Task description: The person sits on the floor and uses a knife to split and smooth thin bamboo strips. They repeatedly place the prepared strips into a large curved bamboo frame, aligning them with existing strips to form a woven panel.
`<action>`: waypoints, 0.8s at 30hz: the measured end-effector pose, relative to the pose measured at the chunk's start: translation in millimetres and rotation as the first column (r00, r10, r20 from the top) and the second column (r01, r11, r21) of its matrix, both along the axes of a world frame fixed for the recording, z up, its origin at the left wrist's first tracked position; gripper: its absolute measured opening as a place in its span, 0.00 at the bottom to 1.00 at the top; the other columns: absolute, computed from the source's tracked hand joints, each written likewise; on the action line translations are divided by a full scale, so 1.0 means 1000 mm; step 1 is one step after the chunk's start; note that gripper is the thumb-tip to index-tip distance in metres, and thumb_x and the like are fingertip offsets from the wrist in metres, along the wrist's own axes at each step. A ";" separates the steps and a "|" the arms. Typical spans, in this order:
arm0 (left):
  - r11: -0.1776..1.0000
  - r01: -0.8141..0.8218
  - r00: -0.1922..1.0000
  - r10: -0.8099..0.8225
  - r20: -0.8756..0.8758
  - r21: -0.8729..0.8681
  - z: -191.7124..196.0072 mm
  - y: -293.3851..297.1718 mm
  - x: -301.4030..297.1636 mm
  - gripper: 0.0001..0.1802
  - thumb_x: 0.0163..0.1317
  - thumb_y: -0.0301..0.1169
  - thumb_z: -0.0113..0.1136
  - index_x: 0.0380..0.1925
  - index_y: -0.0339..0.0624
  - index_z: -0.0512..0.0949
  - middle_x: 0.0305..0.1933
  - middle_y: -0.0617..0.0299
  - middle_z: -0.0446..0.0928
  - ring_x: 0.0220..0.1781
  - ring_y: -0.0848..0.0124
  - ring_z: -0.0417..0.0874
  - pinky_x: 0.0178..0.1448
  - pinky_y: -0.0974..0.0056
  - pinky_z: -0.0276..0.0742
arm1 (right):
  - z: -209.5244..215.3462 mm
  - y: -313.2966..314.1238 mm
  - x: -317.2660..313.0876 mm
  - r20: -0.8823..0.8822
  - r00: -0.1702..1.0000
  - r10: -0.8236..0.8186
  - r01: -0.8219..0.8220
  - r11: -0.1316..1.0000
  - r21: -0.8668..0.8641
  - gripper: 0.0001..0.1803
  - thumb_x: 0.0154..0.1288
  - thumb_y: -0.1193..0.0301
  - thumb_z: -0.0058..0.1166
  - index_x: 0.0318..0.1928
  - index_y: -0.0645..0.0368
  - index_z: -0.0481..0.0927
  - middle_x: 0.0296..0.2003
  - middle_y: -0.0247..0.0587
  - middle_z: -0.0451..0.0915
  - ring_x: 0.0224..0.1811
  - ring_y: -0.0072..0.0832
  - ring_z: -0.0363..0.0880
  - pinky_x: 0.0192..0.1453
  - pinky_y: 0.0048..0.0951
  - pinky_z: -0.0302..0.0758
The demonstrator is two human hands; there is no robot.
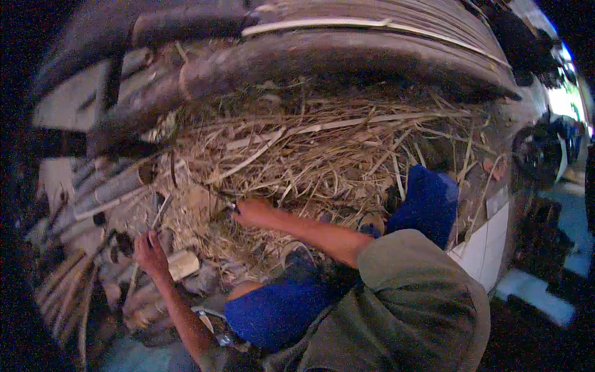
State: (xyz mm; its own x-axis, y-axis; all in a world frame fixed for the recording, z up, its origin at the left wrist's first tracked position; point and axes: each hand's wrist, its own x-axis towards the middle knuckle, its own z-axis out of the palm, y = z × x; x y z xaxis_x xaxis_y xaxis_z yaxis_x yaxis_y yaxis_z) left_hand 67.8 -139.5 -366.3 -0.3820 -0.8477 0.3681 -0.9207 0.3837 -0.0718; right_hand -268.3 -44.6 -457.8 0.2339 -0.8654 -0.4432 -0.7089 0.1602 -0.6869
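Observation:
Around the light end of a knife-like tool [229, 204] my right hand [253, 212] is closed; the tool's dark part points toward a pale wooden block [197, 204] among the shavings. My left hand [150, 253] is out to the left, fingers pinched together at the lower end of a thin pale strip [162, 209]. Blur makes the exact grip hard to see. Close beside that hand lies a short, thick piece of cut bamboo [184, 265]. My knees in blue cloth [279, 310] are bent below my arms.
Loose bamboo strips and shavings [334, 152] cover the ground ahead. A large log [322, 59] lies across the far side. Bamboo poles [118, 186] and a bundle of sticks [68, 288] are at left. White tiles [486, 242] and a dark wheel [536, 152] are at right.

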 end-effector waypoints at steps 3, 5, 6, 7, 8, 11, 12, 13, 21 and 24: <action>0.983 0.070 0.996 -0.061 -0.058 0.167 0.028 -0.009 -0.041 0.11 0.67 0.36 0.59 0.39 0.40 0.80 0.36 0.49 0.80 0.35 0.51 0.79 0.40 0.52 0.76 | 0.070 0.013 -0.001 0.011 0.998 -0.055 0.055 0.995 -0.085 0.29 0.61 0.49 0.55 0.49 0.62 0.76 0.36 0.58 0.82 0.42 0.53 0.83 0.44 0.54 0.80; 0.935 0.200 0.961 -0.129 -0.245 0.293 0.091 0.003 -0.152 0.09 0.66 0.35 0.59 0.38 0.40 0.81 0.34 0.50 0.80 0.34 0.51 0.79 0.40 0.53 0.76 | 0.105 0.009 -0.009 0.138 0.988 -0.074 0.083 0.994 -0.066 0.30 0.61 0.49 0.57 0.50 0.62 0.77 0.38 0.58 0.82 0.41 0.54 0.82 0.48 0.51 0.80; 0.898 0.256 0.947 -0.158 -0.279 0.358 0.130 0.009 -0.208 0.09 0.65 0.34 0.60 0.37 0.40 0.82 0.33 0.51 0.80 0.33 0.51 0.79 0.39 0.54 0.76 | 0.105 0.009 -0.005 0.299 0.947 -0.114 0.173 0.969 -0.178 0.29 0.62 0.50 0.56 0.51 0.62 0.77 0.39 0.57 0.83 0.41 0.52 0.83 0.49 0.49 0.79; 0.872 0.378 0.903 -0.274 -0.330 0.312 0.140 0.006 -0.234 0.09 0.65 0.34 0.60 0.37 0.41 0.82 0.31 0.51 0.79 0.33 0.51 0.79 0.39 0.55 0.75 | 0.099 0.009 0.007 0.459 0.882 -0.104 0.254 0.926 -0.279 0.28 0.63 0.51 0.56 0.51 0.62 0.78 0.40 0.57 0.83 0.42 0.51 0.83 0.50 0.47 0.79; 0.832 0.487 0.847 -0.376 -0.375 0.265 0.144 0.004 -0.252 0.08 0.65 0.34 0.61 0.36 0.41 0.82 0.30 0.52 0.79 0.33 0.51 0.79 0.40 0.56 0.75 | 0.107 0.004 0.000 0.563 0.822 -0.088 0.290 0.915 -0.279 0.26 0.64 0.52 0.55 0.51 0.62 0.79 0.41 0.56 0.83 0.42 0.48 0.83 0.50 0.45 0.78; 0.708 0.647 0.722 -0.449 -0.527 0.283 0.183 0.003 -0.312 0.09 0.65 0.34 0.61 0.38 0.40 0.82 0.33 0.52 0.79 0.36 0.53 0.80 0.41 0.57 0.75 | 0.166 -0.006 -0.048 0.750 0.654 -0.098 0.270 0.957 -0.109 0.22 0.68 0.56 0.52 0.50 0.63 0.80 0.42 0.51 0.84 0.42 0.38 0.82 0.51 0.39 0.76; 0.714 0.641 0.723 -0.439 -0.533 0.282 0.203 0.005 -0.324 0.10 0.65 0.34 0.61 0.39 0.39 0.82 0.35 0.52 0.79 0.37 0.54 0.80 0.42 0.57 0.75 | 0.194 -0.007 -0.062 0.764 0.628 -0.148 0.316 0.946 -0.076 0.21 0.68 0.57 0.52 0.49 0.63 0.80 0.40 0.50 0.84 0.41 0.35 0.81 0.49 0.38 0.76; 0.706 0.646 0.720 -0.436 -0.540 0.291 0.222 0.013 -0.346 0.11 0.65 0.35 0.61 0.39 0.38 0.82 0.37 0.52 0.79 0.39 0.55 0.80 0.43 0.57 0.75 | 0.219 0.000 -0.085 0.778 0.591 -0.213 0.375 0.926 -0.032 0.20 0.69 0.58 0.51 0.48 0.63 0.81 0.39 0.48 0.84 0.41 0.32 0.80 0.48 0.37 0.76; 0.744 0.460 0.818 -0.144 -0.557 0.484 0.224 0.022 -0.317 0.23 0.73 0.45 0.47 0.50 0.36 0.78 0.45 0.43 0.78 0.47 0.50 0.80 0.55 0.56 0.73 | 0.250 0.002 -0.159 0.780 0.490 -0.389 0.748 0.647 -0.148 0.18 0.70 0.62 0.52 0.32 0.66 0.79 0.23 0.35 0.77 0.29 0.19 0.71 0.34 0.32 0.72; 0.800 0.348 0.914 -0.175 -0.365 0.488 0.157 0.023 -0.250 0.28 0.72 0.51 0.46 0.51 0.35 0.78 0.43 0.39 0.79 0.47 0.46 0.80 0.53 0.51 0.73 | 0.266 -0.005 -0.246 0.900 0.158 -0.406 0.934 0.356 -0.004 0.18 0.70 0.62 0.51 0.28 0.63 0.80 0.23 0.39 0.81 0.24 0.25 0.78 0.33 0.31 0.75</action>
